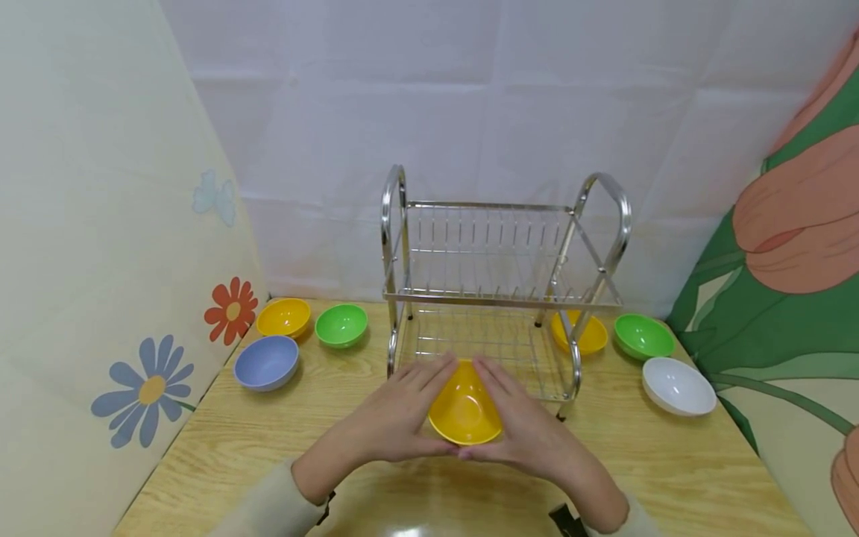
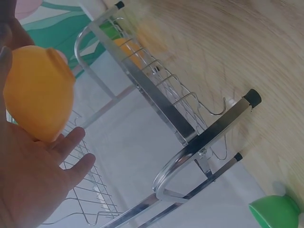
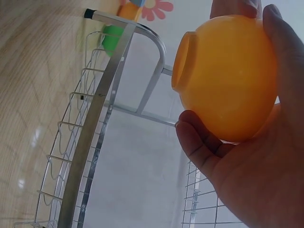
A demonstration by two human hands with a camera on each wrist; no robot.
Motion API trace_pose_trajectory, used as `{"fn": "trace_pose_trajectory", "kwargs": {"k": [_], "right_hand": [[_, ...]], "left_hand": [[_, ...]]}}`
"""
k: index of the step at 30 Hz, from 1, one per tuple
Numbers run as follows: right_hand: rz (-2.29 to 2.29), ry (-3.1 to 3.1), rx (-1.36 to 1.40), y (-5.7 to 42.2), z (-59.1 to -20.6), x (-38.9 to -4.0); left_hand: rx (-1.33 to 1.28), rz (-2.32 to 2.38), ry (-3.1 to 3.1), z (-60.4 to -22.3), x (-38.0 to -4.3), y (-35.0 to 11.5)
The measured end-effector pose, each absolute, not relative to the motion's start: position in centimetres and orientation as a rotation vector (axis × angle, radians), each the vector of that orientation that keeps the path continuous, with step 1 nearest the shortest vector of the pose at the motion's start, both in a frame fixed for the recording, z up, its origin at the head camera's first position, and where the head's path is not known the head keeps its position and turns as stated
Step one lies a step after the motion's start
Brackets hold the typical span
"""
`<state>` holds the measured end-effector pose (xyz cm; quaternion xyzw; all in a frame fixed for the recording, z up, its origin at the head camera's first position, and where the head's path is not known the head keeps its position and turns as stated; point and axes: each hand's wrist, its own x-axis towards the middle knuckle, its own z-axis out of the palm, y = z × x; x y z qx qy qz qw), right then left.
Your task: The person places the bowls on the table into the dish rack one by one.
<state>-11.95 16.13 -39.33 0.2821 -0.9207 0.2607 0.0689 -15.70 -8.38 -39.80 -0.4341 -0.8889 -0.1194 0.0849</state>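
Both hands hold one yellow bowl (image 1: 466,406) between them, in front of the dish rack (image 1: 503,300). My left hand (image 1: 407,410) grips its left side and my right hand (image 1: 520,418) its right side. In the head view the thumbs meet at the near rim and the fingers reach along the far side. The bowl's inside faces me. Its smooth outer wall shows beside the left palm in the left wrist view, while the right wrist view shows its foot ring (image 3: 184,61) turned toward the rack.
Left of the rack stand another yellow bowl (image 1: 284,318), a green bowl (image 1: 341,326) and a blue bowl (image 1: 267,363). To the right are a yellow bowl (image 1: 590,335), partly behind the rack's leg, a green bowl (image 1: 643,336) and a white bowl (image 1: 678,386). Printed cloths hang on both sides.
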Motion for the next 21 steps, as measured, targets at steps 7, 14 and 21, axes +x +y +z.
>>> {"fn": "trace_pose_trajectory", "kwargs": {"k": [7,14,21], "right_hand": [[0.783,-2.752,0.877,16.1,-39.39,-11.75],[0.808,-2.734,0.898,16.1,-39.42,-11.6],[0.862,-2.705,0.918,16.25,-39.32,-11.59]], "left_hand": [[-1.314,-0.344,-2.659,-39.77,-15.5,-8.15],[-1.31,-0.392,-2.664,-39.58,-15.32,-7.99],[-1.279,-0.497,-2.708,-39.59,-15.2,-8.06]]}}
